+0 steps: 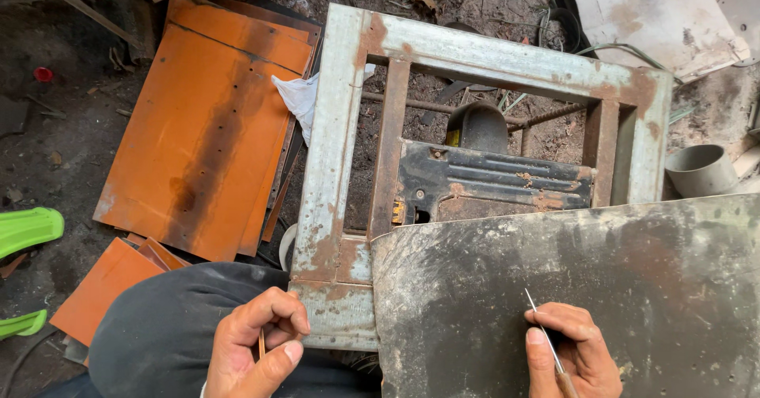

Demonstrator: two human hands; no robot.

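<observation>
While the right hand (571,352) rests at 5 o'clock on a grey metal sheet (633,287), its fingers are closed around a thin metal scriber (545,331), gripped like a pen with the point aimed up toward 11 o'clock and touching or just above the sheet; which of the two cannot be told. The sheet is dull, scratched and stained, and fills the frame from 4 to 6 o'clock, its upper left corner lying over the lower right part of a rusty frame (336,168).

At 7 o'clock the left hand (257,342) is curled, with thumb and fingers pinched on a slim brown stick (261,342) that stands nearly upright between them; what kind of stick it is cannot be told. This hand sits just beside the frame's near left corner, above a dark-clothed knee (166,327).

Through the frame's opening at 1 o'clock show a dark ribbed plate (491,180) and a rounded black part (477,126) behind it, over bare soil. Orange boards (206,129) lie stacked at 10 o'clock, with a white rag (299,97) between them and the frame. Green plastic pieces (28,230) sit at 9 o'clock, and a grey pipe piece (701,170) lies at 3 o'clock beyond the sheet's far edge.
</observation>
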